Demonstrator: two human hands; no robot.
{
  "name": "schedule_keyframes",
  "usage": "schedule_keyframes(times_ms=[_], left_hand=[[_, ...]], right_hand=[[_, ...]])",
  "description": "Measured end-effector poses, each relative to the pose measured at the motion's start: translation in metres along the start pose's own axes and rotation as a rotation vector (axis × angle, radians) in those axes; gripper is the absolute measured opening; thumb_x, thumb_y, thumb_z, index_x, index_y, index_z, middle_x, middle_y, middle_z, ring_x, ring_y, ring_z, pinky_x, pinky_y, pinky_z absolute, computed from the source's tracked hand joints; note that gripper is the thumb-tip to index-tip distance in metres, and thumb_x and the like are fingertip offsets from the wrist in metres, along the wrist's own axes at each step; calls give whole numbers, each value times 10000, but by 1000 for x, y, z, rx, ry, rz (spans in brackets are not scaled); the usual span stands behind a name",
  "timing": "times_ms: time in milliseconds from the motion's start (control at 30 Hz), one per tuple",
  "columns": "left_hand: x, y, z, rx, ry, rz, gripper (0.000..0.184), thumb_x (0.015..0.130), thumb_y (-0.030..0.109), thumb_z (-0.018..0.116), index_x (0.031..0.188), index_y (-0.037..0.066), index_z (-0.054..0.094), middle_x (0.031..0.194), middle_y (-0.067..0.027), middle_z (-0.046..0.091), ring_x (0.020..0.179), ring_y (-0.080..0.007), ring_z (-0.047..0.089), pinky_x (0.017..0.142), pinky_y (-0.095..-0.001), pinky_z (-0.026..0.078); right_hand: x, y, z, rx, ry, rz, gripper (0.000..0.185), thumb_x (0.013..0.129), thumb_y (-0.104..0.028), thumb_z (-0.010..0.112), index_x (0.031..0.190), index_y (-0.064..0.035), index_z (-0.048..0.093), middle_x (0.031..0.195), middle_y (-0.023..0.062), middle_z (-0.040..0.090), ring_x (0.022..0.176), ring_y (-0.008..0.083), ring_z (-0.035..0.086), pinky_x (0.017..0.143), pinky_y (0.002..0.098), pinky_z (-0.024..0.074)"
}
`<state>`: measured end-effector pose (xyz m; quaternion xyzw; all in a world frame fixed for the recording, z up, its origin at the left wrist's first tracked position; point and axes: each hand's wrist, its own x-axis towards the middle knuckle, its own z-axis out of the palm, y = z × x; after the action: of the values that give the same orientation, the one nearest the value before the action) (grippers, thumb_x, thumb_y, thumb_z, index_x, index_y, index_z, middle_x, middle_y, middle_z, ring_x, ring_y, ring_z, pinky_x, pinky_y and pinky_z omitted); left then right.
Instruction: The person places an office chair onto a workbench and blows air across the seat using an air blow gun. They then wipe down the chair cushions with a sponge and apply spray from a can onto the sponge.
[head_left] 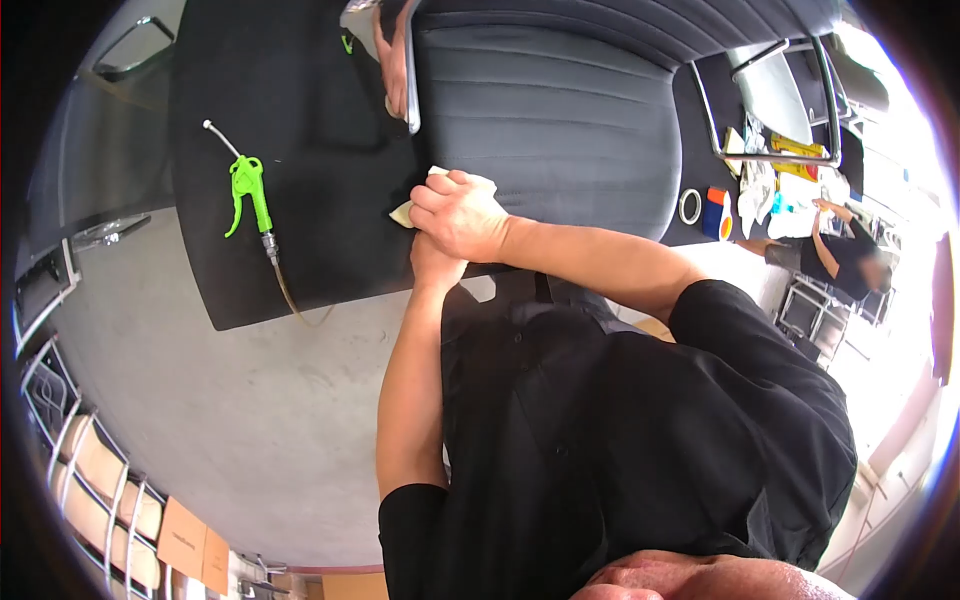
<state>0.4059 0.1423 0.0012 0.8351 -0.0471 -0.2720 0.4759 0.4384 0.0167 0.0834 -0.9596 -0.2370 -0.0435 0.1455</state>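
Observation:
My right hand [460, 215] lies over my left hand [437, 262], with its fingers closed on a pale cloth [402, 214] that sticks out around them. The left hand's fingers are hidden under the right hand and the cloth. Both hands are at the near left corner of a black ribbed chair seat [560, 130], over a dark tabletop [330, 235]. Farther up, a shiny metal armrest [412, 70] stands at the seat's left edge.
A green air blow gun [247, 190] with a hose lies left. At right are a tape roll [690, 206], an orange-and-blue item [716, 213], a chrome chair frame [780, 157] and another person [850, 255]. Stacked chairs [100, 490] and cardboard boxes [190, 540] stand lower left.

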Motion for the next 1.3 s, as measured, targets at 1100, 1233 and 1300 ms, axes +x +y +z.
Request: schedule_keyframes(times_ms=[1100, 1233, 1300], left_hand=[[-5, 30, -21, -254, -143, -130, 453, 726, 381, 897, 968, 20, 771, 917, -114, 783, 860, -230, 744, 798, -365, 548], [-5, 27, -19, -268, -139, -96, 457, 727, 404, 896, 968, 36, 772, 915, -115, 781, 870, -240, 741, 806, -376, 547], [-10, 26, -17, -228, -144, -116, 461, 727, 409, 896, 976, 41, 773, 919, -112, 782, 875, -241, 740, 811, -378, 549]], right_hand=[[30, 73, -15, 171, 71, -94, 149, 749, -157, 718, 840, -93, 620, 910, 59, 583, 855, 275, 610, 708, 384, 553], [36, 70, -15, 173, 54, -114, 130, 773, -145, 709, 835, -88, 610, 908, 60, 584, 861, 280, 617, 746, 399, 551], [2, 82, -28, 194, -72, -32, 194, 750, -163, 714, 907, -78, 639, 964, 81, 613, 938, 306, 645, 814, 433, 561]])
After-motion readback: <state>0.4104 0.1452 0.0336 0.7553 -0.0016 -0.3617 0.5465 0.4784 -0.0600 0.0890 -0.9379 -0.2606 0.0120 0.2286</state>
